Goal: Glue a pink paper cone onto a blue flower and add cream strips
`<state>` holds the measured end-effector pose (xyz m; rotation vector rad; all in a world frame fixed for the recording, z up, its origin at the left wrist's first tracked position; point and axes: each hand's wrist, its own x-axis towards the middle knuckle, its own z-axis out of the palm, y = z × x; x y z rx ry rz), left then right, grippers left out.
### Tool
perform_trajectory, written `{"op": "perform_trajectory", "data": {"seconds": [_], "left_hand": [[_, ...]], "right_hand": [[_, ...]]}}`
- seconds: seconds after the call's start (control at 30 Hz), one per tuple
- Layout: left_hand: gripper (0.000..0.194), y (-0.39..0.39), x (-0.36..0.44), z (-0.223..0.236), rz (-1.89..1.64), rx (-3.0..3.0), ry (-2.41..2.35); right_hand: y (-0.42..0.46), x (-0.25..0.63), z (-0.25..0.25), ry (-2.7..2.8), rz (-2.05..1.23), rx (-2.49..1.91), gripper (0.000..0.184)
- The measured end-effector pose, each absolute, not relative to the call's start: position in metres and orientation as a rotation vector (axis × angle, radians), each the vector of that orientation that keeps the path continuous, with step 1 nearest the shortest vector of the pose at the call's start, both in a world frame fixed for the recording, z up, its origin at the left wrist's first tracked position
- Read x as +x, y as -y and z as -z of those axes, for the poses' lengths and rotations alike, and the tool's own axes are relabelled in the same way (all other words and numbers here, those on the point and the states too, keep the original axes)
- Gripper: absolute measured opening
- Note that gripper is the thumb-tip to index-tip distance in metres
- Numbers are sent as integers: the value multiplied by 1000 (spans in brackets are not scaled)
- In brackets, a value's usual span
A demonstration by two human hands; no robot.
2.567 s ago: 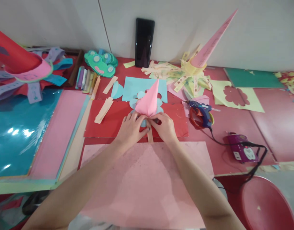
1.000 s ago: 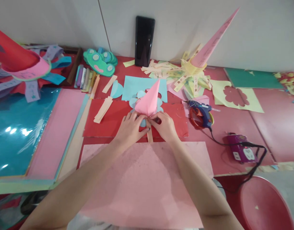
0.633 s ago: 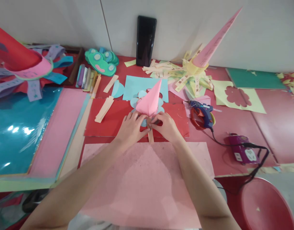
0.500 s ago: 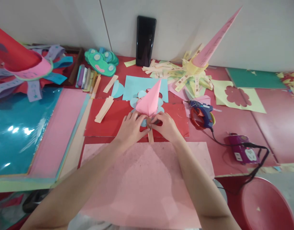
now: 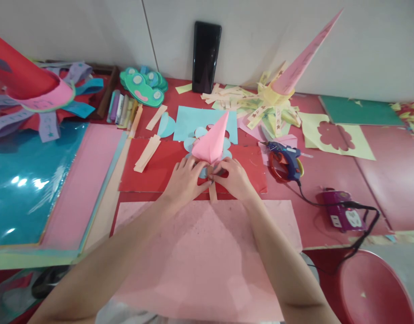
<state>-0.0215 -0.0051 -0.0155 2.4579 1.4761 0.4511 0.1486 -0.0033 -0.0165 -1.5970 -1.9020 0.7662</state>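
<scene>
A small pink paper cone point(image 5: 211, 141) points up and away, over light-blue paper petals point(image 5: 189, 145) on a red board point(image 5: 146, 177). Below its base, a narrow tan paper strip point(image 5: 212, 192) hangs toward me. My left hand point(image 5: 183, 177) pinches the strip's upper part from the left, thumb and forefinger together. From the right, my right hand point(image 5: 235, 180) pinches the same spot, its fingertips meeting the left ones. The fingers partly cover where strip and cone meet, so I cannot tell whether they are joined.
On the right lie a blue glue gun point(image 5: 284, 155) and a purple power block point(image 5: 343, 210) with a black cord. A pink cone hat point(image 5: 304, 58) and a phone point(image 5: 207, 56) stand at the back. Pink sheets point(image 5: 207, 261) lie before me; a red cone hat point(image 5: 21, 63) is left.
</scene>
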Motion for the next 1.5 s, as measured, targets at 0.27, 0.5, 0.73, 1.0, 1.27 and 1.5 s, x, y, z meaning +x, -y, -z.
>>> {"op": "perform_trajectory", "data": {"seconds": [0.27,0.5,0.73,1.0,1.27,1.5], "left_hand": [[32,5,-21,15,-453,2455,-1485],[34,6,-20,13,-414,2437,-1498],[35,6,-20,13,-405,2446,-1490],[36,5,-21,13,-411,2451,-1495],[35,5,-21,13,-421,2445,-1484],[36,6,-22,13,-430,2453,-1483]], "right_hand": [[3,149,16,1865,-810,-1599,16],[2,147,19,1827,-774,-1622,17],[4,142,19,1791,-743,-1662,20],[4,141,20,1792,-702,-1621,19],[4,144,20,1799,-738,-1644,19],[4,140,17,1765,-717,-1656,19]]}}
